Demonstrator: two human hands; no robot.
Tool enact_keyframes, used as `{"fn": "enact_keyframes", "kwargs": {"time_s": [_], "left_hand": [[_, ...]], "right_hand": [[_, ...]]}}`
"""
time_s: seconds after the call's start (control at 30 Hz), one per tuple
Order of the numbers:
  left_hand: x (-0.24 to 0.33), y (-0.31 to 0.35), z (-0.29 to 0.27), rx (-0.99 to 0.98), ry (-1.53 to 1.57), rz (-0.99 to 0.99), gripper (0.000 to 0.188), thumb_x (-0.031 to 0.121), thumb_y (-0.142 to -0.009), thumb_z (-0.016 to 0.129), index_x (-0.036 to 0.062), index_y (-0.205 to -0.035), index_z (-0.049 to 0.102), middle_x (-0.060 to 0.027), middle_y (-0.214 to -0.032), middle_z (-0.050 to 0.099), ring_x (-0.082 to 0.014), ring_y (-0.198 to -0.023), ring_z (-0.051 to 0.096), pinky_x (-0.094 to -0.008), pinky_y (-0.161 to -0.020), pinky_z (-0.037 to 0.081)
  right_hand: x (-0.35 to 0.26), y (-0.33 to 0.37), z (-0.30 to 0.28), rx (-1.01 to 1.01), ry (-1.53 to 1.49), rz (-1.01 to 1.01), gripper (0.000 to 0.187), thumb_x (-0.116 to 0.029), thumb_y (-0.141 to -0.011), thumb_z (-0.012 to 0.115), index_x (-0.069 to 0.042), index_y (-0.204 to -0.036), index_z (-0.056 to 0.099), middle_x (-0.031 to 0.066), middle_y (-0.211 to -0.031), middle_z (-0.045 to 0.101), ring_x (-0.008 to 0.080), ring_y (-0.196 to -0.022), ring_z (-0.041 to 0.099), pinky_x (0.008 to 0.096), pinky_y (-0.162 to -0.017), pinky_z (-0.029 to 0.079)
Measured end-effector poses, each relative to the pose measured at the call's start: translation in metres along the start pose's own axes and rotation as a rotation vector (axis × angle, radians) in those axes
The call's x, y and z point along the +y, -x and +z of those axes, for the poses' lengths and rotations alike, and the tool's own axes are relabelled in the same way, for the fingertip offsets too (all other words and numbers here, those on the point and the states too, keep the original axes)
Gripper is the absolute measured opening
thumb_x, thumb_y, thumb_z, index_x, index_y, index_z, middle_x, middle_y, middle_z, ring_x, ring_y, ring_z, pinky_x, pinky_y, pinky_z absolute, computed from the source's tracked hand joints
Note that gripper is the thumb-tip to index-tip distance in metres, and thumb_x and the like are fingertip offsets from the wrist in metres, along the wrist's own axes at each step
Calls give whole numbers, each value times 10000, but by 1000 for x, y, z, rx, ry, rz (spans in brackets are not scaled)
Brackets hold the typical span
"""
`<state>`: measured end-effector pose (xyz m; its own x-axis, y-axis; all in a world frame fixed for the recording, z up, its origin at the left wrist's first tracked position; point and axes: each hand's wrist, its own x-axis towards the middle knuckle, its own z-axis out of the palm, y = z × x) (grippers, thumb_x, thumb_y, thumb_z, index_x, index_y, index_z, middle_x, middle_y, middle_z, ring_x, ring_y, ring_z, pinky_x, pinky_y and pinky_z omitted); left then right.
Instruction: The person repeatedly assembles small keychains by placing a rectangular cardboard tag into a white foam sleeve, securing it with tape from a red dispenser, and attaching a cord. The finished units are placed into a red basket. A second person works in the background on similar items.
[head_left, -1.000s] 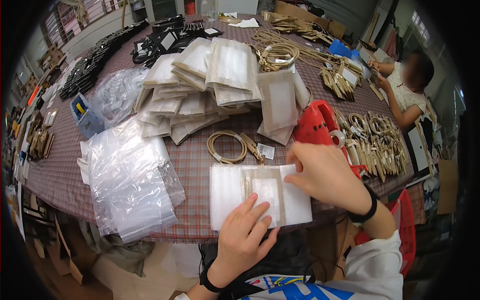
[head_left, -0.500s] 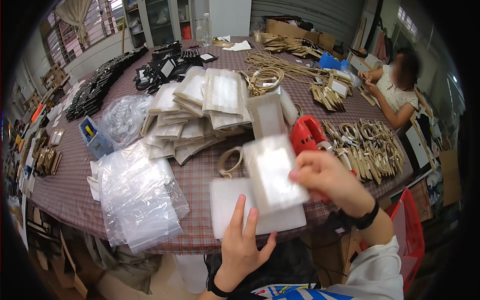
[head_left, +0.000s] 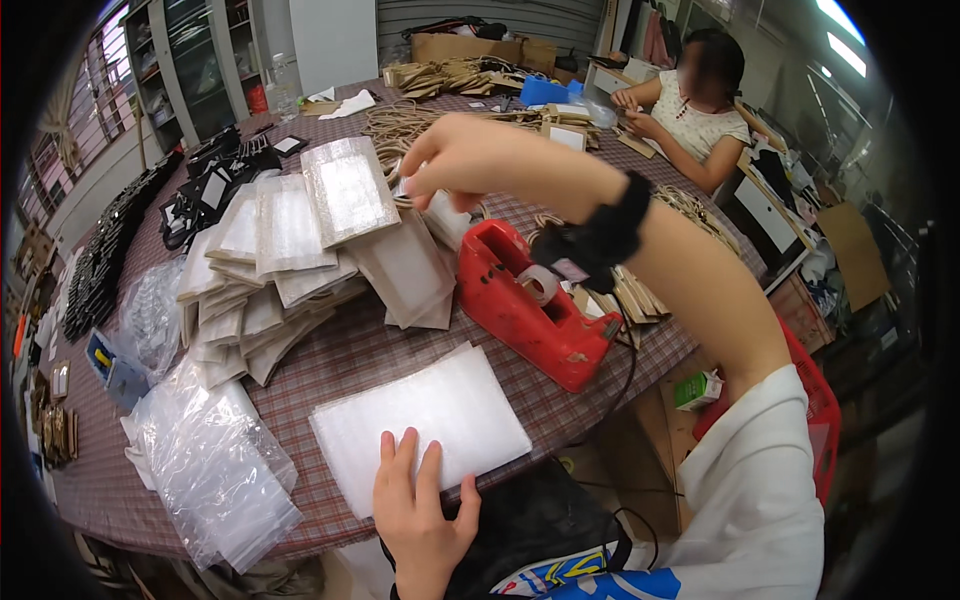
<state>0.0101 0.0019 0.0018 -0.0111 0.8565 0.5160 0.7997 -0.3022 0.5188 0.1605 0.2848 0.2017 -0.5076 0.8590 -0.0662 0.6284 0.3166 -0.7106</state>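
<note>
My left hand [head_left: 425,510] lies flat with fingers spread on a stack of white foam sheets [head_left: 425,405] near the table's front edge. My right hand [head_left: 455,165] is stretched out over the far side of the pile, fingers bent downward but apart, beside tan cord [head_left: 388,150] partly hidden behind it. Just left of those fingers, a foam-wrapped packet [head_left: 350,192] lies on top of the heap of similar packets [head_left: 240,300]. A red tape dispenser [head_left: 535,305] stands under my right forearm, right of the foam sheets.
Clear plastic bags [head_left: 215,460] lie at front left, near a blue container [head_left: 115,370]. Black pieces [head_left: 115,240] line the left side. Tan cords and bundles [head_left: 455,75] lie toward the back. Across the table at right sits another person [head_left: 690,110], hands at a tan piece.
My right hand has carried the white packet from above the foam sheets to the pile and let it go. My left hand stays on the foam. The view has swung right.
</note>
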Motion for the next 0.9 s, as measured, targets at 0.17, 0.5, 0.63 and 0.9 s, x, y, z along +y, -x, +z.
{"fn": "enact_keyframes", "kwargs": {"time_s": [0.17, 0.5, 0.63, 0.9], "left_hand": [[-5, 3, 0, -17, -29, -17, 491, 118, -775, 816, -24, -1227, 688, -243, -1422, 617, -508, -1403, 525, -550, -1101, 478], [9, -4, -2, 21, -53, 20, 467, 157, -858, 763, 1, -1290, 673, -242, -1408, 625, -487, -1351, 565, -529, -1099, 486], [9, -5, -1, 25, -74, 21, 473, 157, -851, 764, 1, -1289, 673, -243, -1406, 625, -490, -1343, 567, -529, -1106, 480], [5, -3, 1, -33, -43, -34, 462, 112, -799, 783, -41, -1225, 688, -256, -1412, 621, -486, -1367, 558, -539, -1115, 471]], "right_hand": [[19, 112, -52, 410, 211, -253, 303, -145, -956, 679, 48, -1179, 746, 117, -956, 783, 138, -782, 705, 303, -716, 572], [215, 245, -12, 392, 785, 128, 353, -160, -799, 702, -30, -1126, 742, 131, -1022, 704, 377, -924, 701, 464, -836, 564], [231, 241, -18, 540, 807, 45, 237, -142, -824, 702, -80, -1044, 763, 97, -958, 690, 338, -840, 710, 447, -743, 571], [100, 253, -25, 962, 689, -406, 222, 81, -867, 674, 24, -1071, 743, 195, -995, 749, 286, -771, 727, 341, -679, 537]]}}
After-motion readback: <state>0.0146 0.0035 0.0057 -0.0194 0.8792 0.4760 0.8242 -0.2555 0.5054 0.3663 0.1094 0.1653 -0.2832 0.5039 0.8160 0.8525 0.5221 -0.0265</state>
